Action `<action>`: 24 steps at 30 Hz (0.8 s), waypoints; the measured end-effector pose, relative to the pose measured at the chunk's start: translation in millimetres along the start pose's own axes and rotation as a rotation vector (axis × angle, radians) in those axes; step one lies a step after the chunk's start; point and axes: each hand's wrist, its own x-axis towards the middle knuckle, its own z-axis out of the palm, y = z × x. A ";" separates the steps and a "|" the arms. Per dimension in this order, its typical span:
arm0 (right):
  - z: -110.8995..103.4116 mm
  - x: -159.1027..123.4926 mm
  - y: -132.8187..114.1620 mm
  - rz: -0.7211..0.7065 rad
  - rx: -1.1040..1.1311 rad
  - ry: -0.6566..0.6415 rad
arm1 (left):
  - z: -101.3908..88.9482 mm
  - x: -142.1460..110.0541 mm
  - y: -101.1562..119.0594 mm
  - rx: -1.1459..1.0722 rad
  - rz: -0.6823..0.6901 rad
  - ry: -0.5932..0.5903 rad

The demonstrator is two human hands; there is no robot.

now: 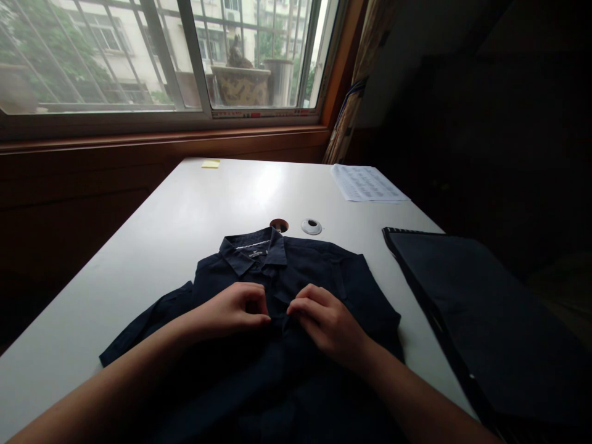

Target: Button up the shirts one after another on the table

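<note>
Tabletop (139, 240) bears shirt (272, 370) lengthwise toward window (192, 55), collar (276, 253) foremost.

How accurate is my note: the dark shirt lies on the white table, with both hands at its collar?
Not at the collar: the head view shows the left hand and right hand at the shirt's front, below it. The dark shirt does lie on the white table.

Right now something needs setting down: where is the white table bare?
Bare: the table between yellow paper note and navy collared shirt. Crowded: near middle, shirt, left hand and right hand; right side, flat dark rectangular object.
</note>
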 end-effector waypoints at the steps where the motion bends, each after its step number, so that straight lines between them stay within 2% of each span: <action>1: 0.1 0.0 -0.1 0.004 0.000 0.002 | 0.0 0.2 -0.1 0.002 0.004 0.000; 24: 0.8 0.7 -2.9 0.048 -0.019 0.034 | -0.5 0.1 0.4 -0.026 0.000 -0.005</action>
